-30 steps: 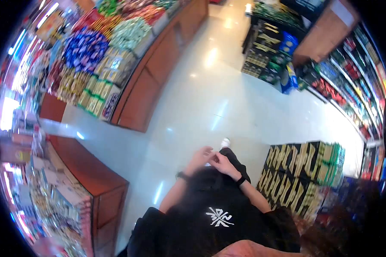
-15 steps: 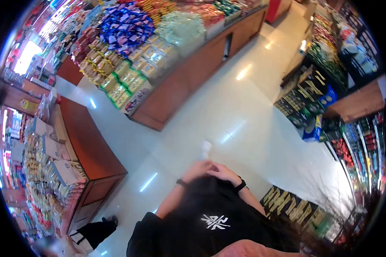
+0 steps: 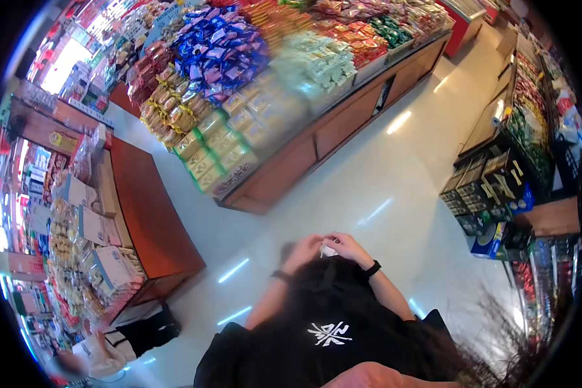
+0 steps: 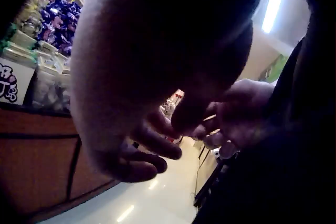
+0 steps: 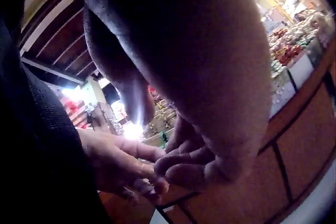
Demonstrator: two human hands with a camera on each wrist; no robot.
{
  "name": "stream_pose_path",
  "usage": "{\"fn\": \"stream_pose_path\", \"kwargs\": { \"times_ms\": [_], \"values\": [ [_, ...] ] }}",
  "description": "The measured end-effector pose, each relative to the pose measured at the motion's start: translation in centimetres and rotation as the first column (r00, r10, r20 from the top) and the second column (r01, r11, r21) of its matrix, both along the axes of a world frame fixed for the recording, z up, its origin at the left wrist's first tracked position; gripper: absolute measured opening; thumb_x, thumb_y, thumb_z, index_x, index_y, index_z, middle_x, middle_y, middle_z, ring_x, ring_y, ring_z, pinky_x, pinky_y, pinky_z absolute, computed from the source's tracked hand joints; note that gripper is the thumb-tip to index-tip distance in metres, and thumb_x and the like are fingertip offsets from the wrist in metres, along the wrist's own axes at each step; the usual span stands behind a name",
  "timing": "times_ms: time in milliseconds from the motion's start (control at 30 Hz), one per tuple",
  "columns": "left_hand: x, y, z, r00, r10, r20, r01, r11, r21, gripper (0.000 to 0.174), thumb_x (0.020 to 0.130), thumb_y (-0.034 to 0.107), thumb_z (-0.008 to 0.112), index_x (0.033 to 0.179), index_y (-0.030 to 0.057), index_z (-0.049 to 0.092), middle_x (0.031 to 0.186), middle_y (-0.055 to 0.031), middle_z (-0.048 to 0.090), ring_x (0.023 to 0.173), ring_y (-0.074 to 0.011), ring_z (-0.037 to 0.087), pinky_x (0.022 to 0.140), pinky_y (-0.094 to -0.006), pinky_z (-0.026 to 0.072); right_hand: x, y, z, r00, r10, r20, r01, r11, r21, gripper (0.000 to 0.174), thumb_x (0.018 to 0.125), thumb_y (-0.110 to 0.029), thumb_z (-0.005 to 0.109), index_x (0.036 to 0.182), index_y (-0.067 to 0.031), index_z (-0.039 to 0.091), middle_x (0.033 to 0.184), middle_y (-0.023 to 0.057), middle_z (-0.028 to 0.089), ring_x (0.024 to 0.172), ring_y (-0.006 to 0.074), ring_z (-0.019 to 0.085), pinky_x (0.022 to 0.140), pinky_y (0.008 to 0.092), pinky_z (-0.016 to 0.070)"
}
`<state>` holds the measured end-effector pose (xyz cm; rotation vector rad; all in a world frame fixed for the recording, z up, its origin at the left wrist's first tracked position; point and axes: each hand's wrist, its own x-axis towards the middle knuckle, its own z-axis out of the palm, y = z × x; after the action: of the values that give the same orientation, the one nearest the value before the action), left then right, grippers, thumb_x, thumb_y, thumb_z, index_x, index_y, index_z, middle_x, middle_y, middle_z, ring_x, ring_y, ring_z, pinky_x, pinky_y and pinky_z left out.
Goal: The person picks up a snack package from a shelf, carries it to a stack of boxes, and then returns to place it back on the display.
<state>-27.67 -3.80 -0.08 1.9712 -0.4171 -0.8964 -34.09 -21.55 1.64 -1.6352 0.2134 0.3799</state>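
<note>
In the head view my left hand (image 3: 303, 253) and right hand (image 3: 346, 246) meet in front of the waist of a black shirt (image 3: 330, 304). Their fingertips come together, and a small white patch (image 3: 328, 248) shows just beneath them. The left wrist view has the left hand (image 4: 152, 77) dark and large, its fingers loosely bent, beside the right hand (image 4: 244, 113). Seen from the right wrist, the right hand (image 5: 205, 92) hangs with relaxed fingers whose tips overlap those of the left hand (image 5: 113, 155). Nothing held shows in either wrist view.
A wooden counter (image 3: 317, 149) heaped with wrapped sweets (image 3: 220, 55) stands ahead. Another counter (image 3: 149, 207) with packaged goods is at the left, with a person (image 3: 119, 349) below it. Shelves and boxes (image 3: 482, 184) line the right. Shiny floor (image 3: 368, 200) runs between.
The view has turned rightward, and the sweets counter looks larger and nearer. The stacked boxes at lower right have left the view. A person has appeared at lower left. The hands stay together at the waist.
</note>
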Motion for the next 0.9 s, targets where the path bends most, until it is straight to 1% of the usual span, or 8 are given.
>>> {"fn": "stream_pose_path", "kwargs": {
  "times_ms": [233, 333, 467, 500, 567, 633, 733, 900],
  "values": [
    [4.9, 0.3, -5.9, 0.978, 0.206, 0.042, -0.197, 0.967, -0.16, 0.027, 0.092, 0.019, 0.052, 0.109, -0.0008, 0.057, 0.101, -0.021, 0.063, 0.098, -0.034, 0.061, 0.084, -0.0396, 0.0469, 5.4, -0.2, -0.6, 0.988, -0.004, -0.156, 0.014, 0.998, 0.061, 0.037, 0.089, -0.025, 0.061, 0.118, -0.0016, 0.058, 0.091, 0.0064, 0.064, 0.077, 0.0136, 0.058, 0.072, 0.0285, 0.0495],
    [8.2, 0.1, -8.6, 0.966, 0.245, 0.086, -0.235, 0.966, -0.105, 0.022, 0.09, 0.008, 0.055, 0.111, 0.0028, 0.051, 0.102, -0.008, 0.061, 0.094, -0.0149, 0.058, 0.083, -0.0302, 0.0472, 8.6, -0.4, -0.4, 0.991, 0.012, -0.13, -0.011, 1.0, 0.007, 0.037, 0.089, -0.025, 0.06, 0.118, -0.0015, 0.058, 0.09, 0.0069, 0.064, 0.077, 0.014, 0.058, 0.072, 0.0288, 0.0497],
    [14.9, -1.0, -10.5, 0.946, 0.324, -0.005, -0.317, 0.923, -0.217, 0.026, 0.09, 0.01, 0.058, 0.114, 0.0038, 0.05, 0.104, -0.0074, 0.06, 0.096, -0.0137, 0.057, 0.082, -0.0288, 0.0472, 12.8, -0.8, -5.0, 0.999, -0.041, -0.011, 0.038, 0.982, -0.184, 0.037, 0.089, -0.026, 0.06, 0.118, -0.0014, 0.058, 0.088, 0.0079, 0.063, 0.076, 0.0148, 0.058, 0.072, 0.0297, 0.0498],
    [17.1, -1.4, -9.2, 0.941, 0.324, 0.093, -0.3, 0.931, -0.207, 0.03, 0.09, 0.014, 0.06, 0.116, 0.0042, 0.05, 0.104, -0.007, 0.06, 0.094, -0.0141, 0.057, 0.08, -0.0292, 0.048, 14.4, -1.0, -6.1, 0.998, -0.069, 0.013, 0.07, 0.978, -0.198, 0.037, 0.089, -0.026, 0.06, 0.118, -0.0014, 0.058, 0.089, 0.0082, 0.064, 0.077, 0.0152, 0.059, 0.072, 0.0299, 0.0498],
    [21.2, -1.8, -7.8, 0.884, 0.463, -0.069, -0.452, 0.806, -0.384, 0.031, 0.089, 0.016, 0.061, 0.117, 0.0043, 0.05, 0.105, -0.0074, 0.06, 0.093, -0.0144, 0.057, 0.078, -0.0294, 0.0486, 17.5, -1.2, -7.2, 0.992, -0.111, 0.061, 0.122, 0.967, -0.225, 0.037, 0.089, -0.026, 0.06, 0.118, -0.0013, 0.058, 0.09, 0.0089, 0.064, 0.079, 0.0162, 0.06, 0.073, 0.0303, 0.0498],
    [25.6, -2.6, -3.6, 0.847, 0.488, 0.214, -0.43, 0.863, -0.266, 0.033, 0.09, 0.019, 0.061, 0.117, 0.0041, 0.052, 0.11, -0.0087, 0.057, 0.089, -0.0147, 0.058, 0.076, -0.0289, 0.0492, 21.9, -1.1, -6.2, 0.985, -0.131, 0.114, 0.156, 0.956, -0.25, 0.037, 0.089, -0.025, 0.06, 0.117, -0.0015, 0.058, 0.092, 0.0099, 0.065, 0.082, 0.017, 0.061, 0.074, 0.0305, 0.0496],
    [31.4, -3.1, -2.6, 0.795, 0.565, 0.222, -0.471, 0.805, -0.361, 0.034, 0.09, 0.019, 0.062, 0.118, 0.0039, 0.053, 0.114, -0.0099, 0.055, 0.087, -0.0138, 0.059, 0.074, -0.0282, 0.0494, 28.5, -0.5, -5.3, 0.977, -0.137, 0.162, 0.174, 0.954, -0.243, 0.038, 0.089, -0.024, 0.059, 0.119, -0.0008, 0.057, 0.095, 0.0113, 0.066, 0.086, 0.0185, 0.062, 0.075, 0.031, 0.0495],
    [39.0, -3.7, -2.0, 0.811, 0.523, 0.262, -0.436, 0.839, -0.325, 0.062, 0.088, 0.018, 0.063, 0.137, -0.0035, 0.031, 0.118, -0.016, 0.052, 0.082, -0.0154, 0.06, 0.062, -0.0285, 0.0502, 37.6, 1.1, -5.2, 0.95, -0.274, 0.15, 0.293, 0.948, -0.127, 0.044, 0.089, -0.024, 0.059, 0.124, 0.0012, 0.051, 0.095, 0.013, 0.066, 0.086, 0.0205, 0.063, 0.076, 0.0334, 0.0498]
  ]
}}
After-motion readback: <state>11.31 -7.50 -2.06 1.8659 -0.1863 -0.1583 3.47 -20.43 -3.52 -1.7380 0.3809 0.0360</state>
